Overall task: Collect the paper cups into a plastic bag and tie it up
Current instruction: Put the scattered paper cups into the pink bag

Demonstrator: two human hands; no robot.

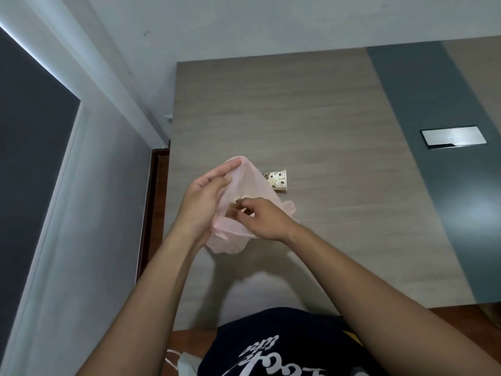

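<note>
Hands (pixel 233 210) gripping plastic bag (pixel 252 183), paper cup (pixel 276 180) just beyond

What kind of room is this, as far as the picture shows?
Probably an office or meeting room, though I cannot be sure. The long wood-grain table has a grey strip with a metal flap set in it, likely for cables or sockets. Plain grey walls and a dark panel stand beside it.

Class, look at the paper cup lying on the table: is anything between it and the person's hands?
Yes. The pink plastic bag, held up by the left hand and right hand, hangs in front of the paper cup, covering its near end.
</note>
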